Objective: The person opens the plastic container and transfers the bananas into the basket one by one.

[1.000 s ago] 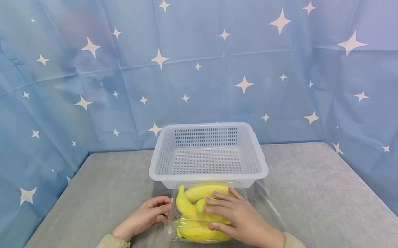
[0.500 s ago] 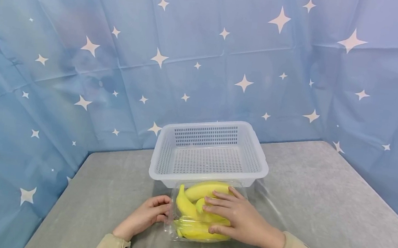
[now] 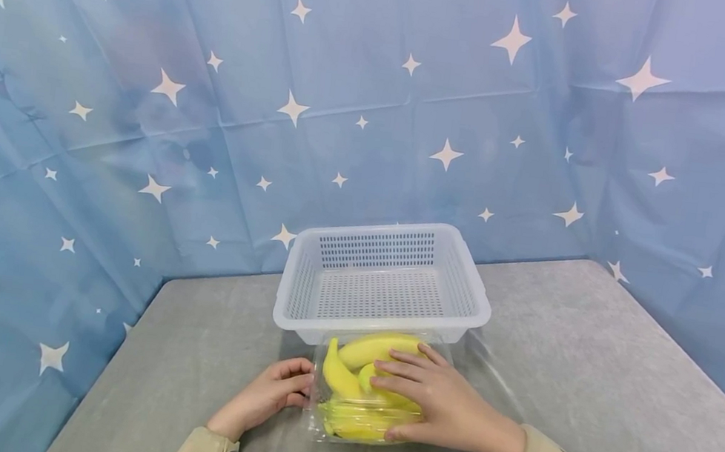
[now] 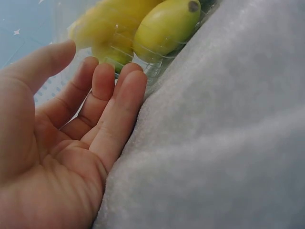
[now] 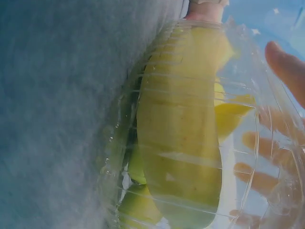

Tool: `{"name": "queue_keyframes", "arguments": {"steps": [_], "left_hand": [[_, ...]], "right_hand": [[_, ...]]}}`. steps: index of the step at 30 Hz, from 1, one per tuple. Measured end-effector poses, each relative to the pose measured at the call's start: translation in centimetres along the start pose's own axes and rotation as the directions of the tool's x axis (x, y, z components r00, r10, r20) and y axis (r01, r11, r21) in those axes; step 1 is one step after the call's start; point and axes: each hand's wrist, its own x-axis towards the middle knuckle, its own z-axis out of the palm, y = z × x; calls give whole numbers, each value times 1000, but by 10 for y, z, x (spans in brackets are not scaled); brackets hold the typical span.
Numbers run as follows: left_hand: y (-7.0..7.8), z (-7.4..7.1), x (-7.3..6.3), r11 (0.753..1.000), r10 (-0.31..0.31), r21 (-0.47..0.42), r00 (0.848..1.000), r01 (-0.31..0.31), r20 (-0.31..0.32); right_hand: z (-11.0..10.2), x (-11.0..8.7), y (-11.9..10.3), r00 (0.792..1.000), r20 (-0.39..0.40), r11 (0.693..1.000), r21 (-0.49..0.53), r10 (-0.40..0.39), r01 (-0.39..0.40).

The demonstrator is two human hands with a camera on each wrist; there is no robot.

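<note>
A clear plastic clamshell box (image 3: 316, 426) lies on the table in the head view, with several yellow bananas (image 3: 340, 374) inside. Over its right part my right hand (image 3: 452, 408) rests, fingers spread across the top and thumb toward the near edge. The right wrist view shows those fingers (image 5: 259, 181) through the clear plastic, beyond a large banana (image 5: 183, 129). At the box's left side is my left hand (image 3: 265, 398), its fingers loosely bent. In the left wrist view its fingertips (image 4: 131, 88) lie at the box wall, near a greenish-yellow fruit end (image 4: 167, 29).
Just behind the box stands a white perforated plastic basket (image 3: 378, 325) with nothing in it. A grey cloth covers the table (image 3: 563, 353). Blue curtains with white stars (image 3: 377, 93) enclose the back and both sides.
My right thumb has slid slightly toward the near edge of the box. The left hand, the box and the basket stay in place; the head view shifts a little.
</note>
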Motion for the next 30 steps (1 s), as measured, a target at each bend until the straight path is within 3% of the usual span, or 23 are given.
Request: {"name": "queue_keyframes", "arguments": {"steps": [7, 21, 30], "left_hand": [[-1, 0, 0, 1000, 3, -7, 1000, -3, 7], [-1, -1, 0, 1000, 1, -4, 1000, -1, 11], [0, 0, 0, 1000, -2, -7, 1000, 2, 12]], "right_hand": [[-2, -1, 2, 1000, 0, 999, -39, -27, 27], [-21, 4, 6, 976, -164, 989, -62, -145, 136], [-28, 2, 5, 984, -115, 990, -66, -132, 125]]}}
